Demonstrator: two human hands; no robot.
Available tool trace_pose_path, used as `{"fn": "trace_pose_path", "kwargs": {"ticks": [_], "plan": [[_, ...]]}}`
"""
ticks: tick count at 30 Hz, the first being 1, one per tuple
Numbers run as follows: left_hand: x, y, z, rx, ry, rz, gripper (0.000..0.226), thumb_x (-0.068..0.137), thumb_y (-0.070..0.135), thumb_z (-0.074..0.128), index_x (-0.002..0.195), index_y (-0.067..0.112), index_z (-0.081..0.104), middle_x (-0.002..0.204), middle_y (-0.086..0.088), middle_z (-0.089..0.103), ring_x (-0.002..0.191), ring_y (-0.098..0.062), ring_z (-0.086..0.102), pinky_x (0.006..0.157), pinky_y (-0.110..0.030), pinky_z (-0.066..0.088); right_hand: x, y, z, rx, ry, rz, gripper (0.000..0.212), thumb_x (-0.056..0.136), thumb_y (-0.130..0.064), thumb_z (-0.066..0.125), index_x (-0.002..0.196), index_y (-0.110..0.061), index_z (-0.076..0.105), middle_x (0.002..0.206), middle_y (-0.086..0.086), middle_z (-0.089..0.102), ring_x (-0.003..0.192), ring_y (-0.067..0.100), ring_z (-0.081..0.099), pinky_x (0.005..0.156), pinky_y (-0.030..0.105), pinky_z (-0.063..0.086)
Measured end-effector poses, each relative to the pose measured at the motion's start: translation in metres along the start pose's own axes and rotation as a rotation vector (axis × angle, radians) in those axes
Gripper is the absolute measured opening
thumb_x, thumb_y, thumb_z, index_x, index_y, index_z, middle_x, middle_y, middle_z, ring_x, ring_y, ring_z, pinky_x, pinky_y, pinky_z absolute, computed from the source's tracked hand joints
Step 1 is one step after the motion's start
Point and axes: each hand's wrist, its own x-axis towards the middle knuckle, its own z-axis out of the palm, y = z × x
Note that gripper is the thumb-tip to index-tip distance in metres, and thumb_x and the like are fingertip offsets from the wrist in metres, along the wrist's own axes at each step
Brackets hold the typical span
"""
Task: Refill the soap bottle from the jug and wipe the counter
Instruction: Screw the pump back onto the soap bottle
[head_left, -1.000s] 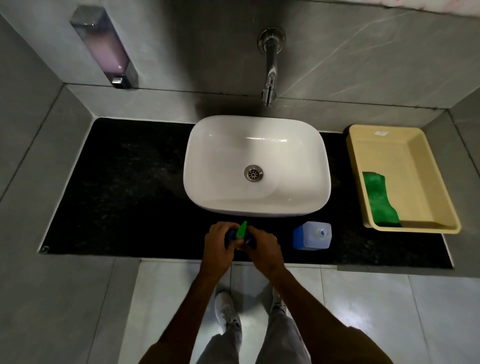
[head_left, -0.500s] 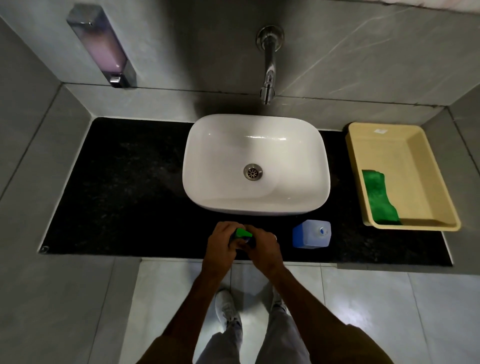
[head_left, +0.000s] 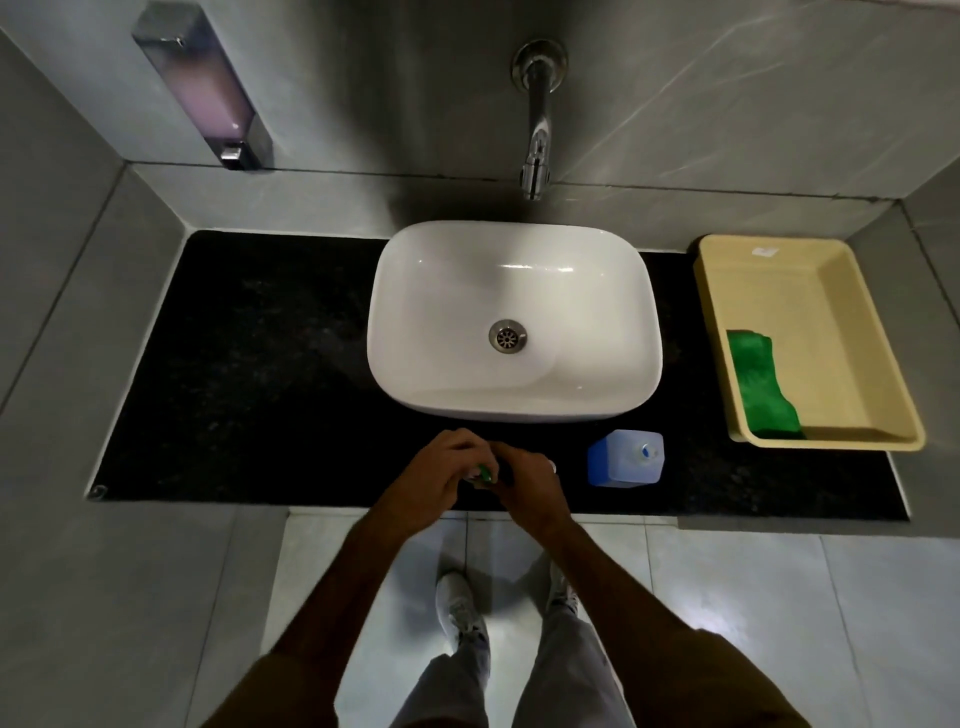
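In the head view, low centre, our left hand (head_left: 441, 480) and right hand (head_left: 530, 488) clench together around the small green-capped soap bottle (head_left: 485, 474) on the black table (head_left: 260, 364); the translucent blue-sided jug (head_left: 626, 458) stands just right, nearer our right hand.

We saw the soap bottle (head_left: 485, 475) at the counter's (head_left: 260, 364) front edge, almost wholly hidden, only its green top showing. The jug (head_left: 626, 458), clear with blue liquid, stood upright just to its right, and a green cloth (head_left: 761, 387) lay in a yellow tray.
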Motion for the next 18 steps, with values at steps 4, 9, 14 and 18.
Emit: {"fn": "trace_pose_path", "kwargs": {"ticks": [4,9,14,18], "plan": [[0.006,-0.007,-0.013,0.091,-0.14,0.061,0.043,0.076,-0.018,0.061,0.094,0.02,0.069,0.114,0.007,0.06,0.108,-0.004,0.054,0.098,-0.021,0.047,0.002,0.003,0.001,0.023,-0.01,-0.007,0.033,0.085,-0.022,0.074,0.118,-0.024,0.066,0.105,-0.003,0.075,0.087,0.006,0.067,0.074,0.015,0.049],[0.01,-0.01,-0.015,0.107,-0.195,0.064,0.047,0.073,-0.019,0.058,0.093,0.022,0.067,0.115,0.008,0.059,0.111,-0.005,0.05,0.097,-0.021,0.044,0.003,0.004,0.002,0.083,-0.021,-0.022,0.036,0.084,-0.017,0.076,0.119,-0.019,0.067,0.106,0.0,0.075,0.091,0.011,0.071,0.081,0.026,0.058],[0.006,-0.011,-0.013,0.103,-0.192,0.053,0.044,0.08,-0.015,0.061,0.098,0.025,0.067,0.117,0.01,0.058,0.113,-0.007,0.053,0.1,-0.032,0.05,0.001,0.004,0.003,0.077,-0.028,-0.014,0.034,0.087,-0.018,0.073,0.12,-0.02,0.065,0.108,-0.002,0.074,0.089,0.001,0.065,0.074,0.004,0.046],[-0.007,-0.011,-0.005,-0.028,-0.116,-0.09,0.061,0.088,-0.008,0.059,0.135,0.031,0.054,0.143,0.01,0.047,0.134,-0.004,0.045,0.113,-0.02,0.038,-0.002,0.007,0.006,0.084,-0.016,-0.012,0.036,0.086,-0.016,0.074,0.121,-0.021,0.065,0.113,-0.002,0.072,0.096,0.003,0.066,0.079,0.003,0.045]]}}
